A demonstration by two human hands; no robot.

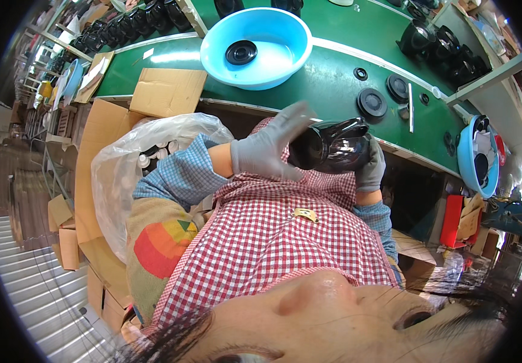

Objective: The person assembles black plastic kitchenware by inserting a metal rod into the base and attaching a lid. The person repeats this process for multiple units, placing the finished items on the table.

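Note:
In front of my checked apron, a glossy black jug-like vessel (330, 147) lies tilted on its side just off the green workbench's near edge. My right hand (372, 168), in a grey glove, grips its right end; part of the fingers is hidden behind it. My left hand (270, 145), gloved in grey too, is open at the vessel's left end, thumb and fingers spread and slightly blurred. Whether it touches the vessel I cannot tell. Black round lids (372, 103) rest on the bench beyond my right hand, near small black rings (361, 74) and a white strip (411, 107).
A light-blue basin (297, 39) holding one black round lid (241, 52) stands on the green bench (333, 75). Left of me, a cardboard box (94, 130) holds a clear plastic bag (113, 175). A second blue basin (469, 160) stands right. Several black vessels (418, 39) sit behind.

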